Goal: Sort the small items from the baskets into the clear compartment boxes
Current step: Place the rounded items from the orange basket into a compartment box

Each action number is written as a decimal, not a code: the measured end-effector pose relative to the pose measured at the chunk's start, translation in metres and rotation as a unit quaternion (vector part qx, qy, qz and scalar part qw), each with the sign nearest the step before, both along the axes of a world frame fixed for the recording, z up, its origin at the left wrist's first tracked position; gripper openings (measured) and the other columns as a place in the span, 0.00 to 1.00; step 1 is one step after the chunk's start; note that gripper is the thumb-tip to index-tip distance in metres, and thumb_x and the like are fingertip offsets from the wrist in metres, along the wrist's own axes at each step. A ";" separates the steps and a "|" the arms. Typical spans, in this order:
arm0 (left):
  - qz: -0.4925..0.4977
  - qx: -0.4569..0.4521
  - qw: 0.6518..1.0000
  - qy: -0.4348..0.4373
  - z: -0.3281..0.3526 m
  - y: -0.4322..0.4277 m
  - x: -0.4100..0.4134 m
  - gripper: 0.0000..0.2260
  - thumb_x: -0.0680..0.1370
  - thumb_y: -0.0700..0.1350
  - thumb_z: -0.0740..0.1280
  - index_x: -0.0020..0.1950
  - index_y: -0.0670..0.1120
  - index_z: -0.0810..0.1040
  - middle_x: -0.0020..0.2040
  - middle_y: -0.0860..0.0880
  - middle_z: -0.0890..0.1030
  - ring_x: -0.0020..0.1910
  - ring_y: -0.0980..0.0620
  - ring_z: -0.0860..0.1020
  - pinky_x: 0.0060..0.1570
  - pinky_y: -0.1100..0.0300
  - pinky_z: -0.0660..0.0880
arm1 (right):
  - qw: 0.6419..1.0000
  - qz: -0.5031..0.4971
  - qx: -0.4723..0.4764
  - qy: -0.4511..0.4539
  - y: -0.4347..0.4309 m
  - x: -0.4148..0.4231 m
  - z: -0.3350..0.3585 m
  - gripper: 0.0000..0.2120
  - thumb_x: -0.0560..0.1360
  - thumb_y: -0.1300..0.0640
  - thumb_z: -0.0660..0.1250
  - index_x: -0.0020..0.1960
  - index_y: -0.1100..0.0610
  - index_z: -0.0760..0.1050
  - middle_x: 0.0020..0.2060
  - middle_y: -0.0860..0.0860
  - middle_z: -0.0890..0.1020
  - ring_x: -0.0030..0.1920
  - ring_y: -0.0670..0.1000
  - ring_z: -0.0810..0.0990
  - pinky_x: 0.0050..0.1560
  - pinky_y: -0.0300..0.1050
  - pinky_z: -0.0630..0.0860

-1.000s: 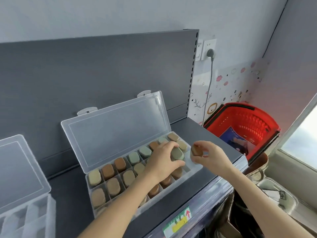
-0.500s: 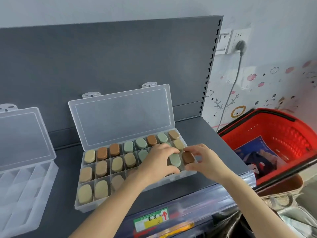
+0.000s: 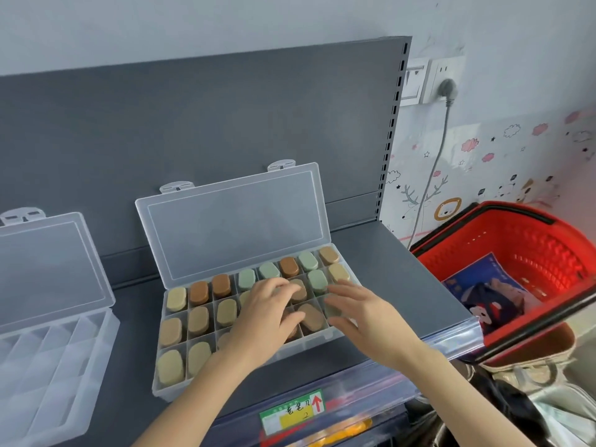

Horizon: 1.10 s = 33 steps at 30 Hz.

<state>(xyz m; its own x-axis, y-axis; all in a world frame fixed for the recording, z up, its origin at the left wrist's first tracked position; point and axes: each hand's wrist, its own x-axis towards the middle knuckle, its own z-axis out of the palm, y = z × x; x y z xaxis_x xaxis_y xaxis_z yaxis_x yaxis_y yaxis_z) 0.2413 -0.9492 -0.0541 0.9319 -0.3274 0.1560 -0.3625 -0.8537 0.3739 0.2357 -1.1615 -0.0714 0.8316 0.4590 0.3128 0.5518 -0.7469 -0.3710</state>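
Sorting in progress: a person's left hand (image 3: 269,312) and right hand (image 3: 364,312) work over the right half of a clear compartment box (image 3: 300,345) that stands open near the middle of a grey shelf (image 3: 403,285), its lid tilted back toward the rear panel. The box holds oval pieces (image 3: 175,298) in tan, brown and green, one to a compartment, and most compartments look filled. The right hand is open, fingers spread flat above the end nearest the shelf's right edge, holding nothing visible. The left hand's fingers bend down onto pieces in the middle row, though whether they pinch one or only press cannot be told. The step appears to be seating pieces squarely. It would go best with a light downward touch, each oval lined up with its dividers, notably the brown piece (image 3: 311,316) lying slightly askew between the hands, while the other hand steadies the light box against sliding toward the shelf's front edge. The left forearm hides several front compartments, so how many are vacant is unclear, and the piece under the right fingertips is blurred. A second box (image 3: 48,366), seemingly bare, is cut off at the shelf's left end. Past the right edge, a red basket (image 3: 548,250) shows a blue packet (image 3: 483,275); its other contents are hard to make out.
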 end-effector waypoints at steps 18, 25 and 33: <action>0.016 0.105 0.994 0.029 -0.005 0.048 -0.021 0.23 0.83 0.57 0.47 0.78 0.57 0.49 0.78 0.57 0.44 0.72 0.62 0.37 0.68 0.62 0.37 | 0.983 -0.034 -0.175 -0.038 0.032 -0.024 -0.012 0.27 0.81 0.39 0.44 0.68 0.51 0.71 0.66 0.47 0.75 0.68 0.53 0.72 0.67 0.55 0.64; 0.029 0.131 0.989 0.057 -0.011 0.061 -0.024 0.37 0.69 0.66 0.31 0.78 0.58 0.48 0.75 0.59 0.40 0.73 0.58 0.36 0.69 0.59 0.35 | 0.987 -0.044 -0.156 -0.011 0.042 -0.025 -0.015 0.27 0.81 0.42 0.42 0.67 0.50 0.73 0.65 0.46 0.76 0.68 0.53 0.73 0.68 0.56 0.62; 0.089 0.157 0.983 0.039 -0.019 0.077 -0.029 0.40 0.66 0.71 0.25 0.77 0.62 0.42 0.76 0.57 0.39 0.75 0.54 0.37 0.72 0.47 0.37 | 0.987 -0.129 -0.077 0.050 0.032 -0.005 -0.005 0.36 0.74 0.34 0.32 0.73 0.45 0.61 0.76 0.46 0.57 0.77 0.54 0.48 0.74 0.59 0.46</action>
